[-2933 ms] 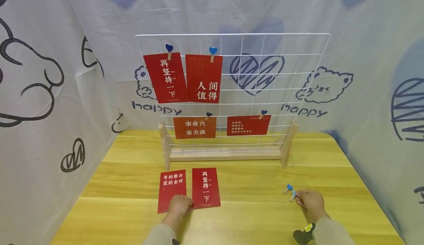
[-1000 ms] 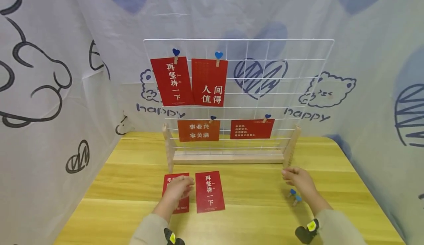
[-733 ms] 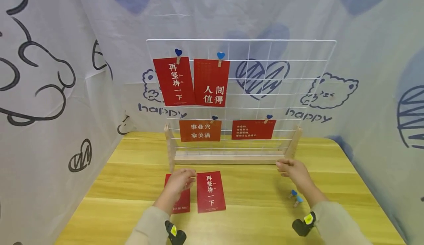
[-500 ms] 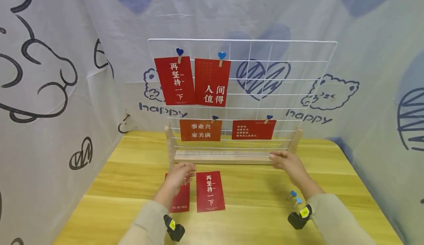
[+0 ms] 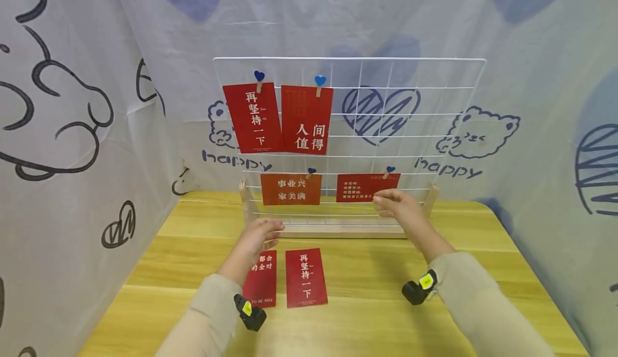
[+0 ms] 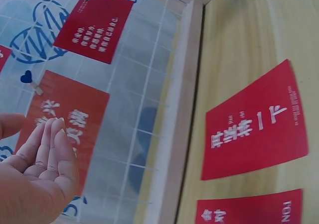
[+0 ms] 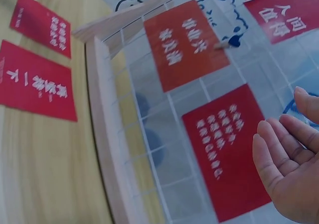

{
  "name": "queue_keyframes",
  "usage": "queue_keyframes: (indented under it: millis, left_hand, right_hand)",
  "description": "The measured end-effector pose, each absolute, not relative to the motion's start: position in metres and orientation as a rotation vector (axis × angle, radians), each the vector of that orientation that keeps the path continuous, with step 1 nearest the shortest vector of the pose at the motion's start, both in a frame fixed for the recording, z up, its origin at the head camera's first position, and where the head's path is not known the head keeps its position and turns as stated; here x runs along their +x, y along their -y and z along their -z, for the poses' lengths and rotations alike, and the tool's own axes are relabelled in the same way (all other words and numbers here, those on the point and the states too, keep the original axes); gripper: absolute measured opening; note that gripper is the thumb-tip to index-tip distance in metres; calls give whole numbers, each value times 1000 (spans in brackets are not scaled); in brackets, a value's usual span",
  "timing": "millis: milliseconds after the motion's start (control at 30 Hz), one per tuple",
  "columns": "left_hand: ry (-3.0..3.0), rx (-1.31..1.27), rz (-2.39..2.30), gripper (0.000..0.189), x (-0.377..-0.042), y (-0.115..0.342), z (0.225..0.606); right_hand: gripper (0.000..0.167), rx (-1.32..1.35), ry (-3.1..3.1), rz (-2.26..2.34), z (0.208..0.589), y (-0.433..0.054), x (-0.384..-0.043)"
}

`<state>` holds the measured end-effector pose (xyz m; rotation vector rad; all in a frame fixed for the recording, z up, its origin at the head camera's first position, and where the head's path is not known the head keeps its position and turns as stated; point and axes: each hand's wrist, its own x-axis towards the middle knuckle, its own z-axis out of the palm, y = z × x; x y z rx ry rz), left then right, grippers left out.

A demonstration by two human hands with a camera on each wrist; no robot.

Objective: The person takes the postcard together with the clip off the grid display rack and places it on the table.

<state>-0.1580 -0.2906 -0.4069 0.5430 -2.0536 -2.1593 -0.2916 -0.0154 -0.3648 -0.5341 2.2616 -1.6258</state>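
Observation:
My left hand (image 5: 256, 239) hovers in front of the rack's lower left, fingers loosely bent and holding nothing. Below it a red card (image 5: 260, 287) lies on the table, partly covered by the hand. Beside that lies a second red card (image 5: 306, 279) with white characters. My right hand (image 5: 403, 209), also holding nothing, is raised before a small red card (image 5: 359, 188) clipped low on the white wire grid (image 5: 386, 138). An orange card (image 5: 291, 189) hangs to its left. In the right wrist view the right hand (image 7: 294, 169) has its fingers apart from the thumb.
Two taller red cards, the left one (image 5: 253, 118) and the right one (image 5: 306, 121), hang from heart-topped clothespins in the upper left. A wooden base (image 5: 343, 232) supports the grid on the yellow table (image 5: 362, 319). Patterned cloth (image 5: 545, 51) surrounds the table.
The right hand has let go of a blue-heart clothespin, then risen left toward the grid. My left hand has left the table card and lifted. The right forearm now hides the loose clothespins.

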Motion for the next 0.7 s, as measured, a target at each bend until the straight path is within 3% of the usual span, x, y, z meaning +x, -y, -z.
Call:
queue_keyframes:
  millis: [700]
  left_hand:
    - [1929,459,2284,30,-174,303,365]
  right_hand:
    - [37,-664,-2232,1722,306,58,-301]
